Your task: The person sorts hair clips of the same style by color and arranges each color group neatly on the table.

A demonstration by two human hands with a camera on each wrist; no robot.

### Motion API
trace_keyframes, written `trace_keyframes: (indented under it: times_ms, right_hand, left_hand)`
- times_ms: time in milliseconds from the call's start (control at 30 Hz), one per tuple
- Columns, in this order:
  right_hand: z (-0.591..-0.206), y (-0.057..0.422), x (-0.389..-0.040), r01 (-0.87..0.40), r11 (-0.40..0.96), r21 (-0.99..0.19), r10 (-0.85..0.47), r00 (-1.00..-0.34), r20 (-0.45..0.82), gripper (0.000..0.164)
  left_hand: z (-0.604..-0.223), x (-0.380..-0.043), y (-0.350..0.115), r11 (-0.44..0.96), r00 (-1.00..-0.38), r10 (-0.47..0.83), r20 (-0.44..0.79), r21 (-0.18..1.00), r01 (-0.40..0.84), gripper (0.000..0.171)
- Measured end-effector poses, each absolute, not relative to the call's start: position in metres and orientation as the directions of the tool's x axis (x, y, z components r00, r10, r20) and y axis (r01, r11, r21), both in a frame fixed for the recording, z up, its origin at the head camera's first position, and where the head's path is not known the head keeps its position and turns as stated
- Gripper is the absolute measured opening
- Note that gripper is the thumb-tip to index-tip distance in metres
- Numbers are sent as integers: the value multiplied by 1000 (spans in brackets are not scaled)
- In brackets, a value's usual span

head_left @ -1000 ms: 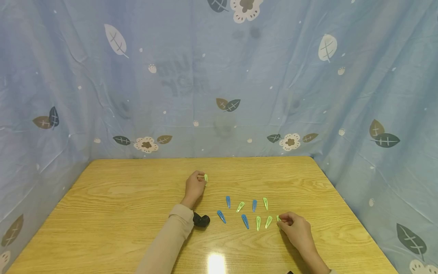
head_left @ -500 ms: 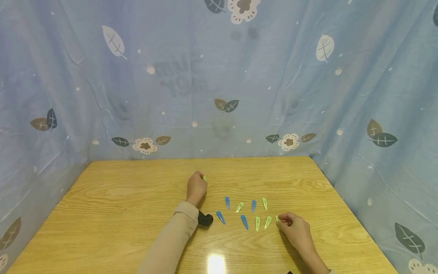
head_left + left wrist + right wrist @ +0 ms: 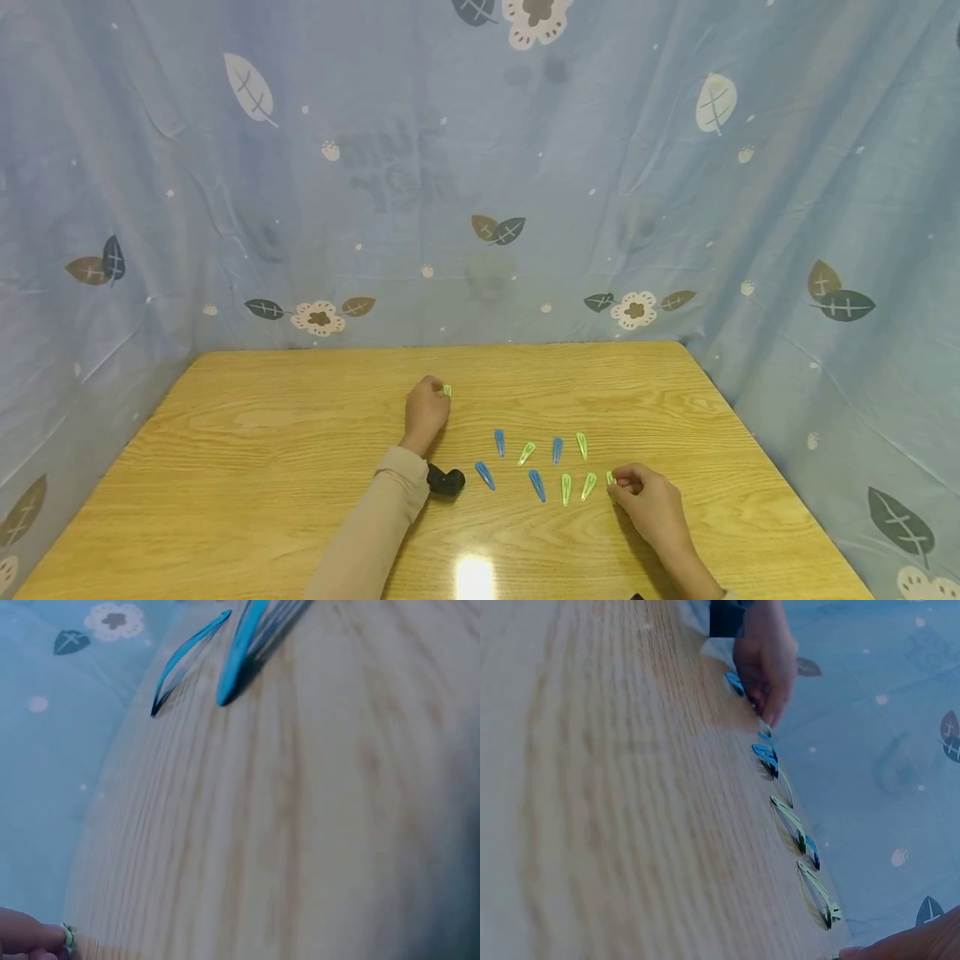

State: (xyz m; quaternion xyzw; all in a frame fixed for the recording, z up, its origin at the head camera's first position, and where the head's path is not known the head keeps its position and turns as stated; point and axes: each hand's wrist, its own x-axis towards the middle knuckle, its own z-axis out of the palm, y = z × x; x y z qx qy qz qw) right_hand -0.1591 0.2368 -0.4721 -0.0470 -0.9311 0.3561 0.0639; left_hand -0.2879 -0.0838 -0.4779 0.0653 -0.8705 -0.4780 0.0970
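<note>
Pinches a green clip in the left hand, beyond and left of the blue clips on the bench; pinches a second green clip, aligned near-to-far, in the right hand, just right of the loose green clips.

Green snap hair clip, below frame centre: now mostly hidden by left hand; nearly full length visible one second earlier.

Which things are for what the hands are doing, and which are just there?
In the job, it seems:
left hand, pinching a green clip
right hand, pinching another green clip
probably the blue clips and loose green clips

Just there:
wooden table
leafy curtain
black wrist gadget
</note>
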Motion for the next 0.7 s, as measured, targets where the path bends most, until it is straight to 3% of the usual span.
trace_keyframes:
  times_ms: [267, 700]
  right_hand:
    - [-472, 237, -161, 21, 744, -668, 114, -989, 95, 22]
    - [-468, 240, -161, -12, 762, -648, 79, -991, 111, 18]
  left_hand:
    - [-480, -289, -90, 536, -977, -163, 140, 844, 32, 23]
    - [-475, -290, -93, 485, -986, -154, 62, 874, -21, 24]
